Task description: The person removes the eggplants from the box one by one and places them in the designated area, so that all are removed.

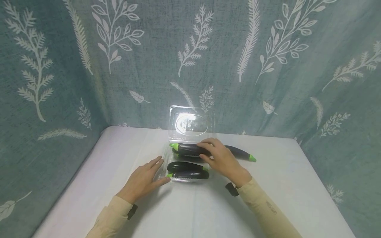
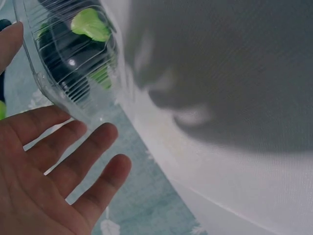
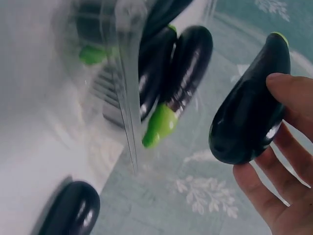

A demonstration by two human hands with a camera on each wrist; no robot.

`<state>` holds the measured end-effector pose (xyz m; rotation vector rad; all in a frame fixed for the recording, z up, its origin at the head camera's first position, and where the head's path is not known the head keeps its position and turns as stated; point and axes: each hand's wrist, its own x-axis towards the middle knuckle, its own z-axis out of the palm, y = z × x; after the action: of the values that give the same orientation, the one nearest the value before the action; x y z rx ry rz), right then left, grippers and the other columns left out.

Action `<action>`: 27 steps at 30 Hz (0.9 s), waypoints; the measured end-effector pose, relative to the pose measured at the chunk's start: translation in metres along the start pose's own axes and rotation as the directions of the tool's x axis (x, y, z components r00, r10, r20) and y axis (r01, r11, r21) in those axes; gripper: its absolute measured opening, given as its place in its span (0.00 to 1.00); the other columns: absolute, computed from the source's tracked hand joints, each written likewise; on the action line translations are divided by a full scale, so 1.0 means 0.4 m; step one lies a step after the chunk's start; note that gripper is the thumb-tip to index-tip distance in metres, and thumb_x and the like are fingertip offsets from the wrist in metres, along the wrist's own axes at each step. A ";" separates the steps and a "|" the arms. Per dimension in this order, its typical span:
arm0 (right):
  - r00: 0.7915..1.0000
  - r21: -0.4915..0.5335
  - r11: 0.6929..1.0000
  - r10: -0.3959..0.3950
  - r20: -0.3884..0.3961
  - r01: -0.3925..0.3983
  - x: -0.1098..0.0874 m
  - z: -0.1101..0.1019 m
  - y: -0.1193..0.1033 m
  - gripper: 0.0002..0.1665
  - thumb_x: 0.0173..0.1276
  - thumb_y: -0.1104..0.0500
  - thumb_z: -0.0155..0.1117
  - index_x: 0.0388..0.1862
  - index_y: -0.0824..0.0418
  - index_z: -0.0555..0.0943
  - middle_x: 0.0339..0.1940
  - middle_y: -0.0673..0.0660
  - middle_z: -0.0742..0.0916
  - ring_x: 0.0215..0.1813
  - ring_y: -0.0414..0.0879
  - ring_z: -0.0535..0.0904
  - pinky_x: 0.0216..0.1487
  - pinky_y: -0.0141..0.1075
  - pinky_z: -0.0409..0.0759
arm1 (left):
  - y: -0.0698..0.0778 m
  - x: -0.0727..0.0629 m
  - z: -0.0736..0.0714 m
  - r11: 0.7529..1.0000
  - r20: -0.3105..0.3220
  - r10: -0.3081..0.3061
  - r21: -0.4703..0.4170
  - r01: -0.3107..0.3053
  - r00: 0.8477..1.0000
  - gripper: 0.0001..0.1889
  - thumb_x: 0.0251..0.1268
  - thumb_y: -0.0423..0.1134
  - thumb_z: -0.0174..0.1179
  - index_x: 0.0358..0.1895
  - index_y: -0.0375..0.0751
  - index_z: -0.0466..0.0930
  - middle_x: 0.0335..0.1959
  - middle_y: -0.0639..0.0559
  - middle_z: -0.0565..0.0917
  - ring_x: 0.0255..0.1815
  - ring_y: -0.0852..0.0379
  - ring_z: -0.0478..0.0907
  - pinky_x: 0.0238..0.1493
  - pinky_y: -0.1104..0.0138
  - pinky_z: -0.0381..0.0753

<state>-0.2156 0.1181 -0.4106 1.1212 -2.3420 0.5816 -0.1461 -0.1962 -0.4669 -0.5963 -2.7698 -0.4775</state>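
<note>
A clear plastic clamshell box [image 1: 164, 168] stands with its lid [image 1: 191, 135] raised at the back. Thumb and fingers of my right hand [image 1: 223, 160] grip a dark purple eggplant [image 3: 249, 107] with a green stem, held over the back part of the box. Below it lies another eggplant [image 1: 189, 156], partly covered in the head view. Two more, a rear eggplant [image 1: 184, 166] and a front eggplant [image 1: 190, 174], lie side by side along the box's near side. My left hand [image 1: 144, 181] has its fingers spread, the thumb and index finger at the box's left rim.
To the right of the box, a loose eggplant [image 1: 239, 153] lies on the white table [image 1: 268, 191], its green stem pointing right. A patterned green curtain [image 1: 154, 66] hangs behind the table and along both sides.
</note>
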 end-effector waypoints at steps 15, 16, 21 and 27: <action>0.992 -0.023 0.994 0.101 -0.080 -0.104 -0.091 -0.090 0.062 0.23 0.64 0.60 0.76 0.58 0.59 0.84 0.57 0.55 0.83 0.60 0.51 0.78 0.56 0.43 0.82 | 0.005 0.003 0.000 1.000 0.009 -0.004 -0.012 0.004 1.000 0.40 0.65 0.62 0.65 0.69 0.32 0.74 0.70 0.39 0.74 0.58 0.35 0.80 0.56 0.44 0.79; 0.991 -0.027 0.993 0.110 -0.082 -0.112 -0.098 -0.095 0.069 0.24 0.64 0.60 0.76 0.58 0.59 0.84 0.57 0.55 0.83 0.60 0.51 0.78 0.56 0.44 0.82 | 0.005 0.003 0.000 1.000 0.011 -0.005 -0.014 0.005 1.000 0.41 0.65 0.62 0.65 0.69 0.32 0.73 0.70 0.39 0.74 0.58 0.35 0.80 0.56 0.44 0.79; 0.986 -0.037 0.990 0.128 -0.109 -0.133 -0.133 -0.121 0.098 0.25 0.62 0.61 0.78 0.58 0.60 0.83 0.58 0.56 0.83 0.60 0.52 0.78 0.55 0.45 0.81 | 0.003 0.003 0.003 1.000 0.021 -0.012 -0.019 0.013 1.000 0.41 0.65 0.62 0.64 0.70 0.32 0.73 0.71 0.39 0.73 0.60 0.35 0.79 0.58 0.44 0.78; 0.976 -0.061 0.985 0.149 -0.157 -0.160 -0.173 -0.141 0.129 0.26 0.59 0.63 0.79 0.58 0.60 0.83 0.58 0.56 0.83 0.61 0.54 0.77 0.55 0.47 0.80 | -0.001 -0.001 0.001 1.000 0.024 -0.019 -0.021 0.019 1.000 0.41 0.66 0.63 0.63 0.70 0.33 0.72 0.71 0.39 0.73 0.60 0.35 0.79 0.58 0.44 0.78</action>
<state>-0.2055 0.2206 -0.4146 0.8362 -2.3112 0.6086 -0.1459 -0.1964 -0.4676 -0.5852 -2.7986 -0.5079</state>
